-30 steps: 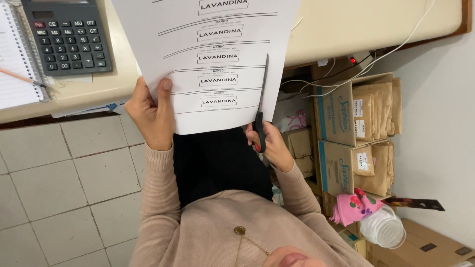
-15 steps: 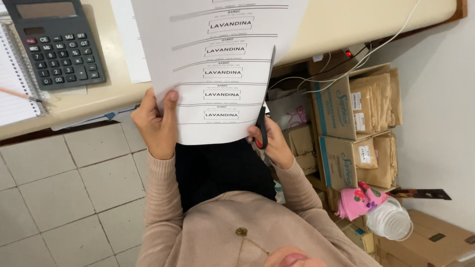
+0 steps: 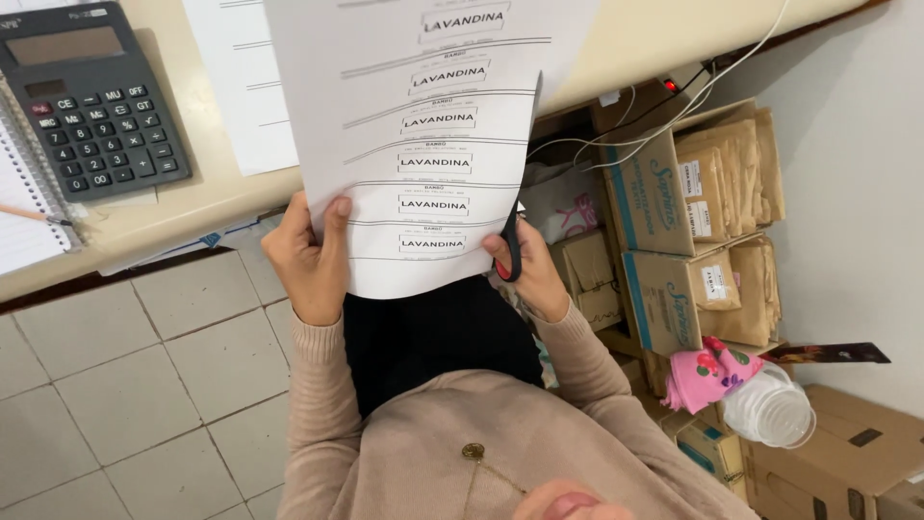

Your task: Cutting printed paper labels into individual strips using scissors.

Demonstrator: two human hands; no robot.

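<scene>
Sheet [image 3: 423, 125] of stacked printed labels, white, between left hand [image 3: 306, 255] and scissors [image 3: 512, 246].

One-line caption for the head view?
Left hand holds a printed sheet while right hand works scissors along its edge.

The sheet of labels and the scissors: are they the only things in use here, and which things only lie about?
In use:
sheet of labels, held by the left hand
scissors, in the right hand, at the sheet's right edge

Lying about:
calculator
notebook
cardboard boxes
plastic cups
</scene>
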